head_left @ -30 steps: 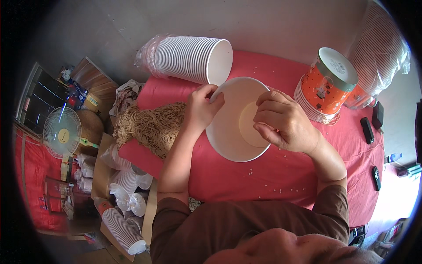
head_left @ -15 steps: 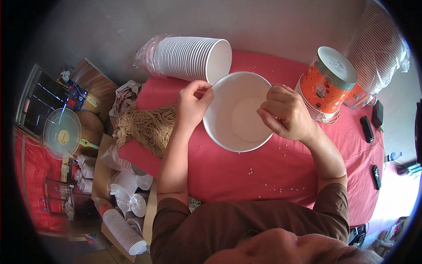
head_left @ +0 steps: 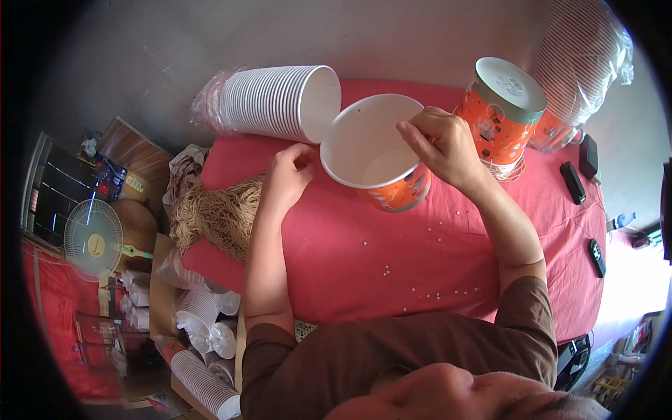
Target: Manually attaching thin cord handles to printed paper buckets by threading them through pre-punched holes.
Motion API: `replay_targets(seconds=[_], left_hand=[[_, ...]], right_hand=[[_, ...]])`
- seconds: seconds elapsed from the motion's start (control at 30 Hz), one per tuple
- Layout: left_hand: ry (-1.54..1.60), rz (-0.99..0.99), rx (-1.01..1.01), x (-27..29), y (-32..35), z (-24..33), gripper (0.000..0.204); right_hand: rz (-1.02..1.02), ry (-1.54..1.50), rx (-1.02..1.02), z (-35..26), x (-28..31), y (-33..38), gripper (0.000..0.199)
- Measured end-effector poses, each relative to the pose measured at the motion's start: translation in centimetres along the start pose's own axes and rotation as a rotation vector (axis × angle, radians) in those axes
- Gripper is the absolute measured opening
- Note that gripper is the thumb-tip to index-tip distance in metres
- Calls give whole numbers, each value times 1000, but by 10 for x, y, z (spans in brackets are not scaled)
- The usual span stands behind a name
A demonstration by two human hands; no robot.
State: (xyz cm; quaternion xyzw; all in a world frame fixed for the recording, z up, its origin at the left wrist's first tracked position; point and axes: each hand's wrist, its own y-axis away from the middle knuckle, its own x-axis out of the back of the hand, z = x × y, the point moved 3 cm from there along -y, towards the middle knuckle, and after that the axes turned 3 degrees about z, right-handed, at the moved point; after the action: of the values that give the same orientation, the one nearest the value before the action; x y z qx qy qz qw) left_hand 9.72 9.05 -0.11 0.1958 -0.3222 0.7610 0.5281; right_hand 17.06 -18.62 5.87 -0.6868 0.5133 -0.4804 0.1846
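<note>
A white-lined paper bucket point(head_left: 374, 143) with an orange printed outside stands mouth up on the red-covered table, turned a little toward me. Over its right rim is my right hand point(head_left: 444, 143), curled closed with the thumb above the opening; what it pinches, if anything, is hidden. My left hand point(head_left: 290, 175) hovers just left of the bucket, apart from the rim. Its fingers are bent in toward the thumb, and anything between them is too small to make out. Beside that forearm lies a bundle of tan cords point(head_left: 224, 213).
A nested stack of white paper buckets point(head_left: 269, 101) lies behind on the table. To the right are an upturned orange bucket point(head_left: 500, 115) and a plastic-wrapped stack point(head_left: 577, 70). Small white beads point(head_left: 386, 270) are scattered nearer. A carton of wrapped cups point(head_left: 199, 315) stands at left.
My left hand has come off the bucket's left rim and moved down and left. The bucket has tipped upright, so its orange outside shows. My right hand stays at the right rim.
</note>
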Motion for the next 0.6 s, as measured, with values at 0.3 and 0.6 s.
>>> replay_targets(seconds=[0.3, 0.6], left_hand=[[106, -49, 38, 2, 0, -2, 23], [93, 126, -46, 30, 2, 1, 24]], right_hand=[[-70, 116, -89, 12, -6, 2, 38], [-399, 170, 134, -14, -9, 9, 27]])
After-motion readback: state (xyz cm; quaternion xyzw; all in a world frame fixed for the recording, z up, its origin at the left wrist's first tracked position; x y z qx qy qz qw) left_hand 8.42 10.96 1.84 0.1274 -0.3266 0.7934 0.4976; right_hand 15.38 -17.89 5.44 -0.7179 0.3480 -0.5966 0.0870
